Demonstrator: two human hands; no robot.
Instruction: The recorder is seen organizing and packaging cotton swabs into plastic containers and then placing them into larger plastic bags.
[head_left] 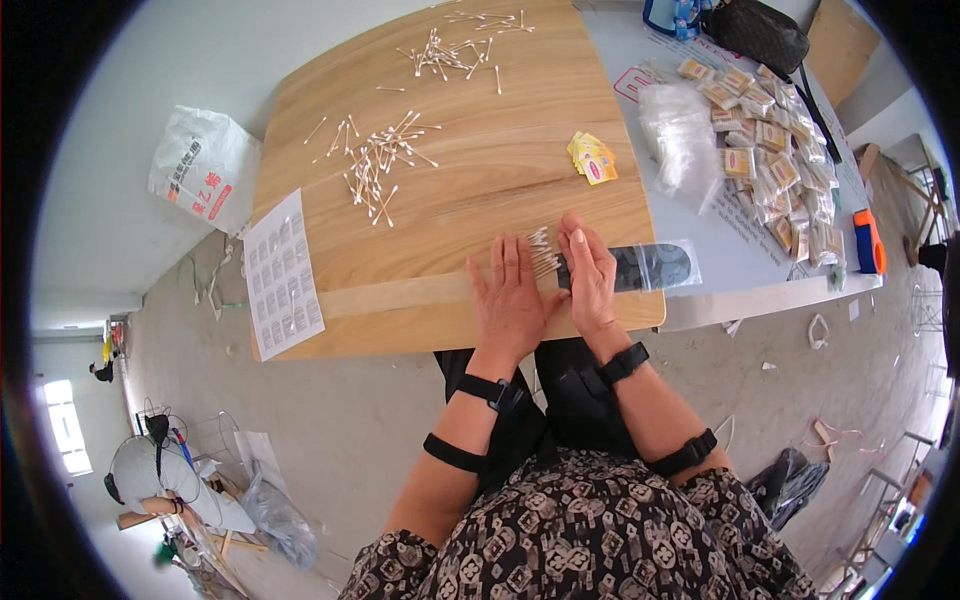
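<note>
My left hand (511,300) lies palm down near the table's front edge, its fingers stretched out. Opposite it, my right hand (590,275) rests on its side with straight fingers. A small row of cotton swabs (542,252) lies between the two hands, white tips pointing away from me, and both hands touch or nearly touch it. A flat dark strip with a rounded end (640,268) reaches out from under my right hand, its far end inside a clear plastic bag (692,264). The lower ends of the swabs are partly hidden by my hands.
Loose cotton swabs (382,155) lie scattered, with another pile (445,55) farther back. Yellow cards (592,158) sit at right. A printed sheet (283,272) overhangs the left edge. The grey side table bears clear bags (675,140), many filled packets (775,165) and an orange-blue tool (868,242).
</note>
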